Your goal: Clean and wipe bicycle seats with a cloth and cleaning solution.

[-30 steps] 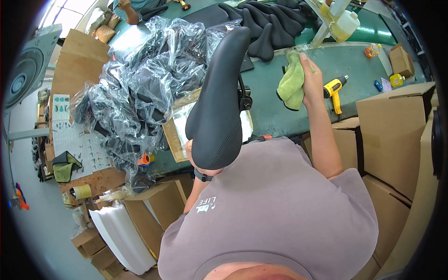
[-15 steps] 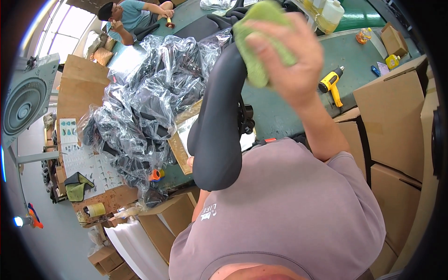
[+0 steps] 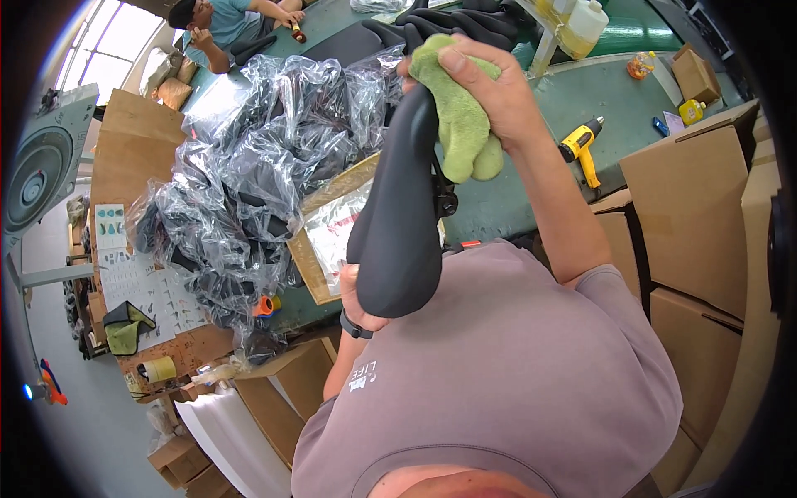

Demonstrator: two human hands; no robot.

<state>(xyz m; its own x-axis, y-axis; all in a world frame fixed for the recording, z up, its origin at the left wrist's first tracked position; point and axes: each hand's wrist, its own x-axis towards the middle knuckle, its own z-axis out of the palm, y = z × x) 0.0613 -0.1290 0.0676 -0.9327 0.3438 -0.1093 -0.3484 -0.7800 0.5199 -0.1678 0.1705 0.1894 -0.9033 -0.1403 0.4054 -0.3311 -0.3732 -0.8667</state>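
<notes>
A black bicycle saddle (image 3: 397, 216) is held up in front of my chest, its narrow nose pointing away and its wide end near me. My left hand (image 3: 362, 300) grips the wide end from beneath; most of its fingers are hidden behind the saddle. In my right hand (image 3: 495, 93) a green cloth (image 3: 458, 116) is bunched, pressed against the nose, with the thumb on top. Part of the saddle's metal clamp (image 3: 448, 201) shows on its right side. Left of it lies a big heap of plastic-wrapped saddles (image 3: 257, 158).
A yellow heat gun (image 3: 584, 153) rests on the green table (image 3: 490, 216) to the right. Tall cardboard boxes (image 3: 689, 207) crowd my right side. Beneath the saddle is a shallow frame (image 3: 312, 264) holding plastic bags. Across the table, a person (image 3: 224, 29) sits holding a small tool.
My right hand has come round the saddle's nose with the cloth, its fingers now wrapping over the tip. The saddle has shifted slightly right, and more of my left hand shows.
</notes>
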